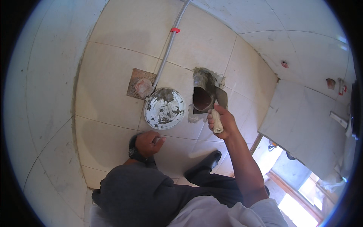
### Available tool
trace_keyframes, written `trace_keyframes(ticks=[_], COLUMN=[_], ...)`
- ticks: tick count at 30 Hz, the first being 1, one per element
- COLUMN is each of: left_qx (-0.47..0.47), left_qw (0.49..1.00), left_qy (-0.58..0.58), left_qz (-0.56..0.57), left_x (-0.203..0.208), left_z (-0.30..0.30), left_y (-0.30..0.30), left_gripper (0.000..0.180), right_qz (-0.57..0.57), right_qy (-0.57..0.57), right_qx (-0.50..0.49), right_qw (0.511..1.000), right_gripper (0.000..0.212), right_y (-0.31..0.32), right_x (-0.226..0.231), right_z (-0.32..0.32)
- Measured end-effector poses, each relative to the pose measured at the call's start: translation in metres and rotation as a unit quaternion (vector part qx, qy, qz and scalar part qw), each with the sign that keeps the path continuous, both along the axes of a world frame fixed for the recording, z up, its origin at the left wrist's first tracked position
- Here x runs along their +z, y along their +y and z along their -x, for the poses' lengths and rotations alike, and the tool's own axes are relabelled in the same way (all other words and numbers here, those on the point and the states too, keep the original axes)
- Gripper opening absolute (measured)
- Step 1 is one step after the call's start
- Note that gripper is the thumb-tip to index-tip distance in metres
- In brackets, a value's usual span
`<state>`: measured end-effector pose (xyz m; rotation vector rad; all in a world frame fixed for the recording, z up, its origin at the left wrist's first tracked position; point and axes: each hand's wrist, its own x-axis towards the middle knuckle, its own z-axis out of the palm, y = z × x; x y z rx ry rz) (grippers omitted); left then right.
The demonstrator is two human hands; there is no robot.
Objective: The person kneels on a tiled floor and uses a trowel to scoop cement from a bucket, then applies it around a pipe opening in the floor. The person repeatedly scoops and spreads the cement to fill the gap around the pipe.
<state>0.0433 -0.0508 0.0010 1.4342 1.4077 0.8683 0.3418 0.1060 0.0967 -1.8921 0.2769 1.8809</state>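
Note:
My right hand grips the pale handle of a trowel. Its grey, mortar-smeared blade lies at the right side of a hole in the tiled floor. Inside that hole shows the round, dark mouth of a pipe, with wet grey mortar around it. My left hand, with a black watch on the wrist, rests near my knee, its fingers curled in and nothing seen in them. Just beyond it is a round white lid or shallow pan smeared with grey mortar.
A grey conduit with a red band runs along the floor to a square cut-out holding a pinkish, covered round piece. Walls rise left and right. My black shoe stands near the hole. Capped pipe outlets poke from the right wall.

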Motion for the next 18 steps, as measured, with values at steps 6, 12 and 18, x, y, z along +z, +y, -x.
trace_keyframes(ticks=[6,12,18], left_qx=[0.003,0.001,0.003], left_qw=[1.000,1.000,1.000], left_qy=[0.005,0.006,0.012], left_qz=[-0.020,-0.014,-0.027], left_x=[-0.001,-0.002,-0.004], left_z=[0.001,0.001,0.001], left_y=[0.001,0.000,0.001], left_gripper=[0.022,0.023,0.022], right_qz=[0.034,0.055,0.048], right_qy=[0.015,0.044,0.069], right_qx=[0.000,-0.032,-0.038], right_qw=[0.999,0.997,0.996], right_gripper=[0.036,0.037,0.037], right_y=[0.004,0.026,0.035], right_x=[-0.035,-0.049,-0.023], right_z=[0.008,-0.007,-0.019])
